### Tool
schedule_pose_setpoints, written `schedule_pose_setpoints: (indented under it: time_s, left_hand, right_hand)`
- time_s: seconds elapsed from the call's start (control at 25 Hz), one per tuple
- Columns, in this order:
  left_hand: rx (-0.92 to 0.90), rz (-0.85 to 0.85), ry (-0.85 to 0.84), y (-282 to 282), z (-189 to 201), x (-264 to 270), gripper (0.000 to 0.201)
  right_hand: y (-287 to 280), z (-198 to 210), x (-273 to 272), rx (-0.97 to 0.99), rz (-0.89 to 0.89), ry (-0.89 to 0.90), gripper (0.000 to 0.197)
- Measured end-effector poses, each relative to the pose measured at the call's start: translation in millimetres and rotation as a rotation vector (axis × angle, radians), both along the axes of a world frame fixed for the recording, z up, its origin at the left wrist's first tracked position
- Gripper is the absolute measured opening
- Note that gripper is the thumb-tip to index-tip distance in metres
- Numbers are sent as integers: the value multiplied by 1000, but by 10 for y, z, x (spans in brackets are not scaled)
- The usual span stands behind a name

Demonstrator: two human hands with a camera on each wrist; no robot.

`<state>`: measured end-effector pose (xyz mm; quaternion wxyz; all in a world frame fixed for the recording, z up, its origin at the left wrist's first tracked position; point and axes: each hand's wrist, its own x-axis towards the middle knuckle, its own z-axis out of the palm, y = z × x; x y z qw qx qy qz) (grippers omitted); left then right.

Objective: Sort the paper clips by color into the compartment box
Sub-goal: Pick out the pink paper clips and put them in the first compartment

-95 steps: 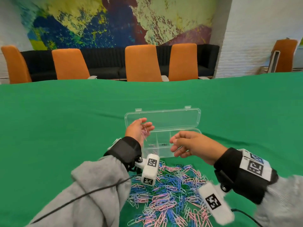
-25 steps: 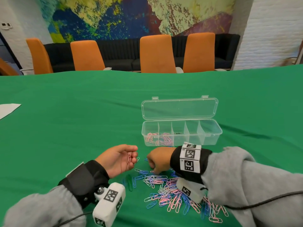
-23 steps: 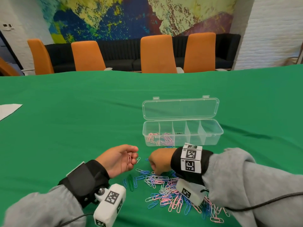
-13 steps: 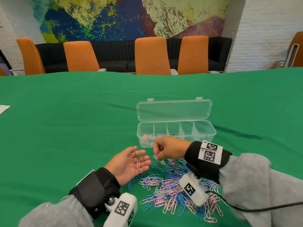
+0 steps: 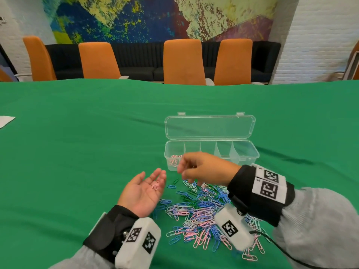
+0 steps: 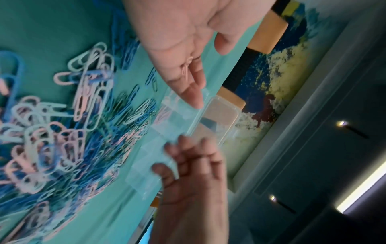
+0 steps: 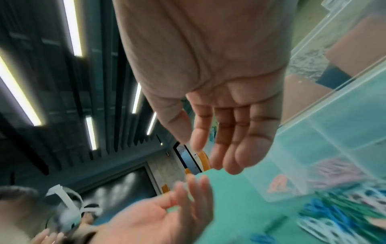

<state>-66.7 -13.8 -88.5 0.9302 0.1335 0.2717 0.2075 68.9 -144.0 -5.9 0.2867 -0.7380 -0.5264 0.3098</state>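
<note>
A clear compartment box (image 5: 246, 158) stands with its lid (image 5: 209, 127) open, and pink clips (image 5: 174, 159) lie in its leftmost compartment. In front of it a pile of mixed paper clips (image 5: 202, 216) in pink, blue, white and green covers the green cloth. My left hand (image 5: 143, 191) lies palm up left of the pile, with a few pink clips (image 5: 155, 185) resting loose on its fingers (image 6: 186, 69). My right hand (image 5: 196, 168) hovers just right of the left fingertips, in front of the box. Its fingers (image 7: 227, 140) are relaxed and hold nothing.
The green table (image 5: 87, 152) stretches wide on all sides. A white sheet (image 5: 5, 121) lies at the far left edge. Orange chairs (image 5: 182, 61) stand beyond the far edge. A black cable (image 5: 281, 249) trails from my right wrist.
My left hand went from pinching a pink clip to lying flat, palm up. My right hand rose from the pile to beside the left fingertips, and its fingers loosened.
</note>
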Motion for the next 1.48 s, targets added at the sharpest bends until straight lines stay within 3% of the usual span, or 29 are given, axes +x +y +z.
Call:
schedule_pose_setpoints:
  time_s: [0.04, 0.08, 0.16, 0.24, 0.4, 0.6, 0.76, 0.84, 0.96, 1.12, 1.24, 1.32, 1.4, 1.48]
  left_hand:
    - [10, 6, -12, 60, 6, -52, 21]
    - [37, 20, -33, 93, 21, -97, 29]
    - [66, 18, -114, 156, -28, -152, 74]
    - [86, 7, -160, 176, -67, -158, 88]
    - [106, -69, -162, 117, -106, -119, 88]
    - [93, -99, -173, 75, -130, -112, 91]
    - [81, -86, -193, 65, -155, -112, 90]
    - [81, -98, -171, 36, -154, -95, 79]
    - [91, -104, -91, -5, -131, -64, 41]
    - [76, -29, -44, 36, -158, -90, 40]
    - [81, -6, -28, 51, -159, -99, 39]
    - [99, -39, -13, 24, -155, -97, 40]
    - [121, -92, 7, -9, -146, -87, 41]
    - [142, -149, 20, -42, -139, -72, 42]
  right_hand:
    - [-28, -61, -24, -78, 101, -108, 10]
    - [-51, -121, -70, -172, 211, -209, 11]
    - [-62, -256, -177, -350, 360, -379, 17]
    - [-22, -365, -200, -408, 340, -532, 21]
    - [56, -419, -84, -374, 237, -791, 24]
    - [56, -412, -144, -304, 373, -625, 29]
    - [83, -484, -134, -374, 365, -727, 21]
    - [121, -469, -112, -368, 327, -748, 21]
    - [224, -442, -161, -255, 346, -715, 18]
    - [341, -524, -270, -383, 420, -776, 11]
    - [325, -500, -212, -410, 373, -779, 10]
    - [301, -432, -162, -380, 315, -756, 22]
    - [316, -322, -158, -278, 249, -683, 28]
    - [349, -224, -180, -121, 185, -593, 19]
